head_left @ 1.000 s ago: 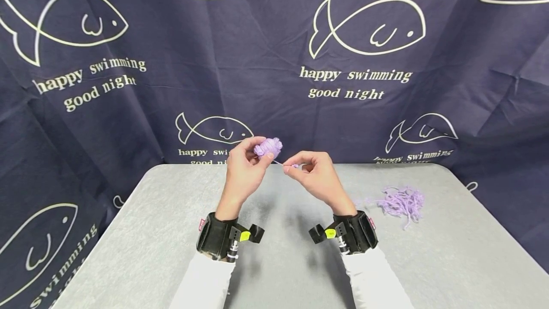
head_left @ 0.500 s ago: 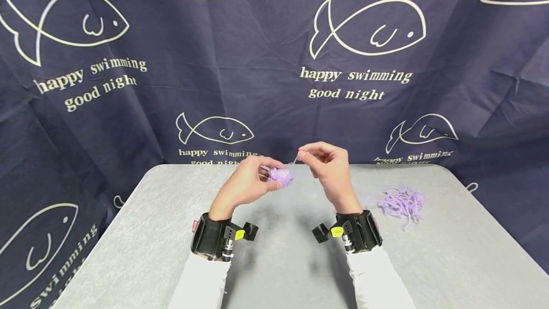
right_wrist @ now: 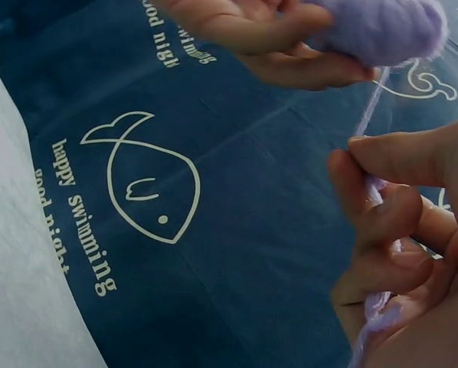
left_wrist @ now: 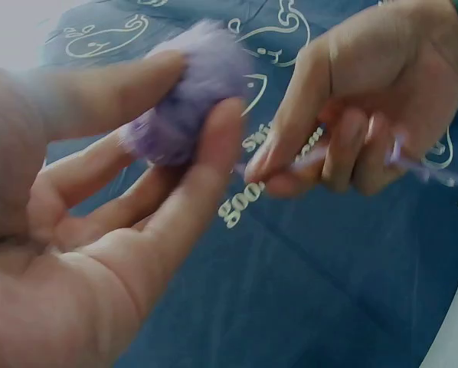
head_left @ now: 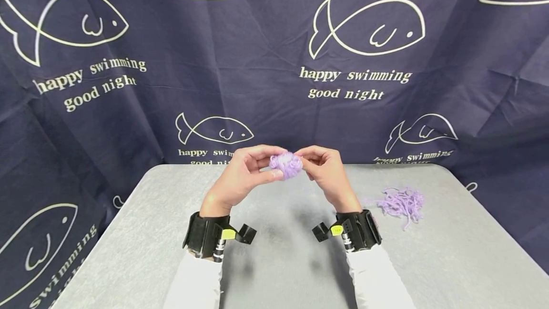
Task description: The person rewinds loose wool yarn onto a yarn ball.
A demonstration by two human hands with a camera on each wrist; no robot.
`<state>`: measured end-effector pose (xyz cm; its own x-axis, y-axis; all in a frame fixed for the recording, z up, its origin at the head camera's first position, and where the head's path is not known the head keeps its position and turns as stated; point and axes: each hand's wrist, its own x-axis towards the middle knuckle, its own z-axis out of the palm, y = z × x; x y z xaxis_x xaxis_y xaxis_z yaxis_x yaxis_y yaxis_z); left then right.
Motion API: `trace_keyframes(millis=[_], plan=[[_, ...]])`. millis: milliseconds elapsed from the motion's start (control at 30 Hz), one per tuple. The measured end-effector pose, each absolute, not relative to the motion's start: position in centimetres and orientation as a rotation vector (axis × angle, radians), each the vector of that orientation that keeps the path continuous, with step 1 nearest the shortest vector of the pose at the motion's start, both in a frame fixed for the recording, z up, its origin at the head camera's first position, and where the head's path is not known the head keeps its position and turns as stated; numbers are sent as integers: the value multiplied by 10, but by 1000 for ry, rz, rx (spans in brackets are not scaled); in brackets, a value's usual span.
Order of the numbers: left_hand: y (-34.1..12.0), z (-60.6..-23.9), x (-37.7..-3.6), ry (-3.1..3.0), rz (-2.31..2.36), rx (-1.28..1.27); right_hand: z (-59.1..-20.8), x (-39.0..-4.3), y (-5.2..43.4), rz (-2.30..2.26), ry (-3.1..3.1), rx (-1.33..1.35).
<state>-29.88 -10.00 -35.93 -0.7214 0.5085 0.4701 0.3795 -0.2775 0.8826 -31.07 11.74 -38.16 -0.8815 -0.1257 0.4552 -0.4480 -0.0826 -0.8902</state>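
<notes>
I am looking past a dark blue fish-print backdrop hanging behind the grey tabletop. My left hand is pinching a small lilac yarn ball between thumb and curled fingers, above the tabletop's 12 o'clock edge. At the ball's 3 o'clock, my right hand is pinching the yarn strand running from it. Loose yarn scraps are lying well apart, towards 3 o'clock.
</notes>
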Motion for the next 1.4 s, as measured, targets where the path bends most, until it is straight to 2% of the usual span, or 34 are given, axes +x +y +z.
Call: trace_keyframes(millis=[367, 500, 700, 833, 1100, 1400], plan=[[-87, -357, -300, 1685, 2676, 805, -379, -306, 107, 1892, -2106, 712], [-87, -359, -302, 1928, 2720, 726, -377, -305, 104, 1820, -2151, 726], [-87, -364, -305, 2759, 2331, 675, -375, -303, 105, 1802, -2128, 740], [-89, -366, -304, 2940, 1971, 652, -376, -303, 108, 1856, -2016, 725], [-97, -365, -303, 2707, 1541, 889, -373, -305, 115, 2007, -1796, 623], [-104, -363, -301, 2171, 1752, 1214, -374, -307, 118, 2096, -1699, 508]])
